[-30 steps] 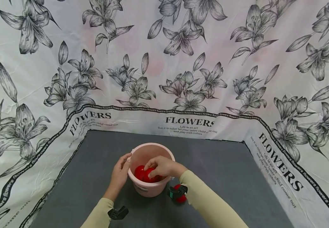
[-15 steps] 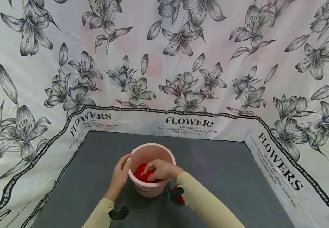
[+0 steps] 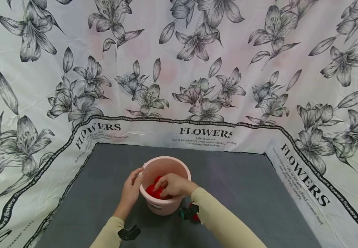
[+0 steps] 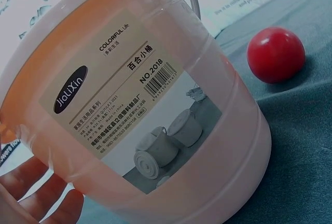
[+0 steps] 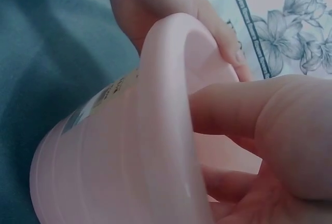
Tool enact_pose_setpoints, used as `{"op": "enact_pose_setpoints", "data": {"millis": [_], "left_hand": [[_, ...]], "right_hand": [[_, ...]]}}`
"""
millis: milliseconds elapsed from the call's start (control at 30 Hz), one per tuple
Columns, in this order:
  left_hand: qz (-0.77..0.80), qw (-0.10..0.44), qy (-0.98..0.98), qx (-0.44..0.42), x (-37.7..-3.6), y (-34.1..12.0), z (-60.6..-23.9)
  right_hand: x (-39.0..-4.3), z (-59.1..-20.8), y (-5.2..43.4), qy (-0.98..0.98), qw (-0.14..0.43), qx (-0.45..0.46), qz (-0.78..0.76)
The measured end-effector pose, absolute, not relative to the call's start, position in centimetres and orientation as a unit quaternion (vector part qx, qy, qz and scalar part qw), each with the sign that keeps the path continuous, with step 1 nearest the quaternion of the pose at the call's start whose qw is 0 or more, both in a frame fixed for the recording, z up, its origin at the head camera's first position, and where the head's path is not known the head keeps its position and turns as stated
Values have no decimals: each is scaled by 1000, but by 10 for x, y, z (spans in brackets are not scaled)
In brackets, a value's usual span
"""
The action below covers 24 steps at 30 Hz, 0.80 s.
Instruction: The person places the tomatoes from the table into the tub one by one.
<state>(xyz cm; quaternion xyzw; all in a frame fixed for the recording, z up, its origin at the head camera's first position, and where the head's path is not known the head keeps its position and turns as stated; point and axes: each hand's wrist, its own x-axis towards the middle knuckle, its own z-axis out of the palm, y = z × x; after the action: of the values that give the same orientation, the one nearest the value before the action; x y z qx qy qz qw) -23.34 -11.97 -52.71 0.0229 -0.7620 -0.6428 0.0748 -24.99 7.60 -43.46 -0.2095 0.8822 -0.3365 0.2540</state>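
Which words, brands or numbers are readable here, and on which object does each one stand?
"FLOWERS", with "Life is an art / live it in color let your inner child come out / and play with colors": flowered backdrop cloth.
"flowers", repeated small: black border band of the cloth.
"COLORFUL Life", "JiaLiXin", "百合小桶", "NO.2018": label on the pink bucket.
Small Chinese lines and barcode digits on the label: too small to read.

right hand (image 3: 171, 185): reached lower into the bucket (image 3: 179, 168), covering more of the balls
red balls (image 3: 152, 190): less visible
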Motion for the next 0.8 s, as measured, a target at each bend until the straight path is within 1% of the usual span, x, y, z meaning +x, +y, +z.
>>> {"op": "enact_pose_setpoints", "data": {"millis": [167,367,500,600,800], "left_hand": [[-642,76,-763,17,-232,-120,-525],[-639,75,-765,19,-232,-120,-525],[-641,74,-764,17,-231,-121,-525],[-644,76,-761,13,-231,-121,-525],[-642,76,-763,12,-232,-122,-525]], "right_hand": [[-249,-427,82,880,246,-197,-356],[-253,-406,103,864,255,-175,-398],[-254,-387,132,846,243,-177,-441],[-255,-377,159,836,228,-155,-474],[-251,-376,218,833,181,-93,-514]]}}
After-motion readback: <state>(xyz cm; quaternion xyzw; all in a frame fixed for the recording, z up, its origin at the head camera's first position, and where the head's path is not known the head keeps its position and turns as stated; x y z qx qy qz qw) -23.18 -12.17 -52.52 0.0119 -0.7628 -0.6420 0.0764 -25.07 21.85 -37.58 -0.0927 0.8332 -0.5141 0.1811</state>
